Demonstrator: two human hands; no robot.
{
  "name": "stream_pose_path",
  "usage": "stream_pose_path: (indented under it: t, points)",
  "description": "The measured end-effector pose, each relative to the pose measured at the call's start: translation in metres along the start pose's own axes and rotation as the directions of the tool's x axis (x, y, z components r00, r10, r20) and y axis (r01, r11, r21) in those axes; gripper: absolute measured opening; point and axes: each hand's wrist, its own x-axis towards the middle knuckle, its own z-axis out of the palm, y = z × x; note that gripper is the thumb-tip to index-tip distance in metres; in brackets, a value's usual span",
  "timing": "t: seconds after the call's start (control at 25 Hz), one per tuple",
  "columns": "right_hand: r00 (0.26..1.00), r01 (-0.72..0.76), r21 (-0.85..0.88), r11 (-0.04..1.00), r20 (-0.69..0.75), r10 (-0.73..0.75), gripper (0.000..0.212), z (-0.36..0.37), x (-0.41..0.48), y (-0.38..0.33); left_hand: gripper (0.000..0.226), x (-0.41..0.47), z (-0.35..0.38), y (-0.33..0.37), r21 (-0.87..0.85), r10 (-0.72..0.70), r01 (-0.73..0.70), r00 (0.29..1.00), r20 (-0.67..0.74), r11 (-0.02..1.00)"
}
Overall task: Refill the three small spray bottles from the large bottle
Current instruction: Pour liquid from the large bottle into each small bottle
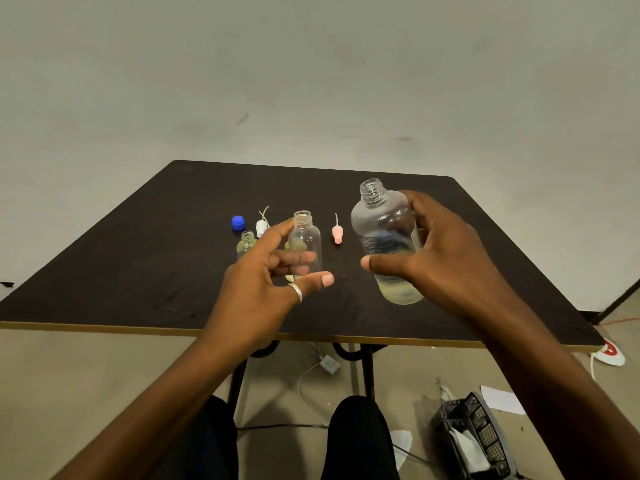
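My right hand [440, 261] grips the large clear bottle [384, 233], uncapped and upright above the dark table [138, 271], with a little yellowish liquid at its bottom. My left hand [263, 282] is wrapped around a small clear bottle [306, 237], uncapped and held upright over the table. A second small bottle [246, 242] with yellowish liquid stands uncapped to the left. Another yellowish bottle is mostly hidden behind my left hand. A pink spray top [336, 233] lies between the two held bottles. A white spray top [262, 226] and a blue cap [238, 222] lie further back left.
The table's light front edge [104, 328] runs across below my hands. On the floor lie a black mesh basket [474, 438] with paper, a white charger with cable [327, 363], and a white-and-red object [609, 353] at right. My knees show under the table.
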Motion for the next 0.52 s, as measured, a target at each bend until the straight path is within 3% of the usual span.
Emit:
stream_pose_path:
  t: [0.32,0.52]
  points:
    - [0.996,0.084,-0.119,0.989,0.051,-0.078,0.077,0.009,-0.007,-0.012,0.089,-0.009,-0.007,0.002,-0.036,-0.029,0.030,0.999,0.025,0.999]
    - [0.992,0.123,-0.232,0.965,0.022,-0.122,0.074,0.009,-0.007,-0.015,0.070,-0.011,-0.003,0.001,-0.040,0.004,-0.005,1.000,-0.012,0.999]
